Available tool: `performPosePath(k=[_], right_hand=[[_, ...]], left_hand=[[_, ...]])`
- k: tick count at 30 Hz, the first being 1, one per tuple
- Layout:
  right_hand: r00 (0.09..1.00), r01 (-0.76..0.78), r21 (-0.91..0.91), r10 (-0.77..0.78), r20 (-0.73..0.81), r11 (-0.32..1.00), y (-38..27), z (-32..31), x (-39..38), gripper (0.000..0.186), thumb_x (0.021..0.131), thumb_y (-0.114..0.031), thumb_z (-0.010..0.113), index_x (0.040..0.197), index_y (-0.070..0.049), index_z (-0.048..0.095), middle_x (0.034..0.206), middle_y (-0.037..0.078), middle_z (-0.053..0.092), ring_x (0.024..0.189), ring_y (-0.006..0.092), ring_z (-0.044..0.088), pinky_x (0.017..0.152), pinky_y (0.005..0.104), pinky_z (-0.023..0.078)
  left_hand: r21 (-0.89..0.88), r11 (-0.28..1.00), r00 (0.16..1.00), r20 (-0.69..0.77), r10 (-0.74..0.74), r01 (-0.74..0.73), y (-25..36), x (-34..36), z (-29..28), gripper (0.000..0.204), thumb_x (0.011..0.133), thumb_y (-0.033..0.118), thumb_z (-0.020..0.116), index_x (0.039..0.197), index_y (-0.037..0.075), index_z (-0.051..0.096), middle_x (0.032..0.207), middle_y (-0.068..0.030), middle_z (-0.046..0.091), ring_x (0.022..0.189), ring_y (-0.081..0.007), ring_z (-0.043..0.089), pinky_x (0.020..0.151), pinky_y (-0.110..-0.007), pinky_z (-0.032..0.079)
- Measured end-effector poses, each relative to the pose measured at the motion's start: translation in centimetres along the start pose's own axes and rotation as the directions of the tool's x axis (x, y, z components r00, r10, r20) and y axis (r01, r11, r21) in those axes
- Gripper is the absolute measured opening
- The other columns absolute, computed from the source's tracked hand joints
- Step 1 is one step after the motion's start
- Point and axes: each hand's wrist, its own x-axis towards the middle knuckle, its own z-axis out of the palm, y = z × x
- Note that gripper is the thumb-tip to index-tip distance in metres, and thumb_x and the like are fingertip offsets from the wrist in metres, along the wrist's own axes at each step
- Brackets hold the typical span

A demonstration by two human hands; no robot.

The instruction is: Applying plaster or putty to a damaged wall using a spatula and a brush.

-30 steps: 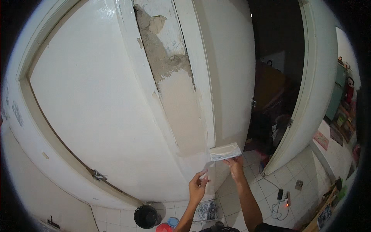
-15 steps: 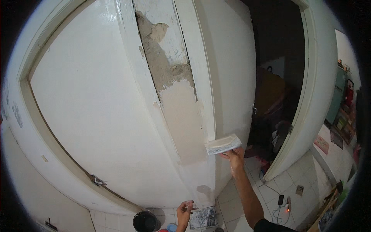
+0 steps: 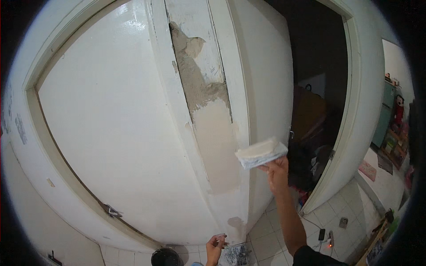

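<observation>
Left hand [image 3: 216,245] now low by bucket [image 3: 165,257], half-curled, empty; right hand [image 3: 276,168] still gripping plaster-loaded board [image 3: 261,152], higher vs. before.

The right hand [image 3: 276,170] was raised on an outstretched forearm, its fingers closed around the flat white plaster-laden board [image 3: 261,153]. The left hand [image 3: 215,246] was held far below that board, fingers loosely curled, palm turned inward.
</observation>
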Motion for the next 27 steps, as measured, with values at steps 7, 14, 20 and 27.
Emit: performPosePath(k=[7,14,20,27], right_hand=[[0.966,-0.231,-0.046,0.224,-0.129,0.972,2.3,-1.5,-1.6,0.027,0.091,-0.006,0.056,0.114,0.005,0.05,0.101,0.017,0.061,0.089,0.0291,0.066,0.081,0.045,0.058],[0.967,-0.236,-0.096,0.223,-0.124,0.967,1.1,-0.3,0.1,0.032,0.092,-0.015,0.057,0.114,0.007,0.049,0.101,0.021,0.06,0.088,0.0339,0.067,0.08,0.0434,0.059],[0.983,-0.113,-0.092,0.098,-0.158,0.989,-1.9,4.3,2.7,0.034,0.09,-0.017,0.061,0.112,0.007,0.05,0.098,0.019,0.062,0.084,0.0296,0.068,0.078,0.0406,0.059],[0.995,0.022,-0.034,-0.025,-0.096,0.999,-3.4,3.4,-0.7,0.03,0.09,-0.013,0.061,0.112,0.005,0.051,0.093,0.013,0.061,0.078,0.0224,0.067,0.075,0.0371,0.06]], left_hand=[[0.045,0.999,1.0,0.017,0.022,-0.023,-0.5,-1.0,0.0,0.039,0.092,0.035,0.059,0.115,0.003,0.062,0.099,-0.008,0.068,0.076,-0.0151,0.065,0.06,-0.027,0.048],[0.028,1.0,1.0,-0.008,0.009,-0.009,-0.2,-1.8,-0.1,0.04,0.093,0.038,0.057,0.113,0.004,0.063,0.095,-0.0067,0.069,0.073,-0.0134,0.065,0.059,-0.025,0.046],[0.03,1.0,1.0,-0.012,0.001,-0.001,-1.5,-1.8,-0.3,0.037,0.094,0.035,0.056,0.114,0.005,0.062,0.098,-0.0055,0.069,0.074,-0.0127,0.065,0.059,-0.026,0.046],[-0.01,1.0,0.999,0.044,-0.003,0.003,-2.8,-2.1,-0.7,0.038,0.093,0.037,0.056,0.116,0.007,0.061,0.107,-0.0054,0.067,0.08,-0.0143,0.064,0.064,-0.028,0.048]])
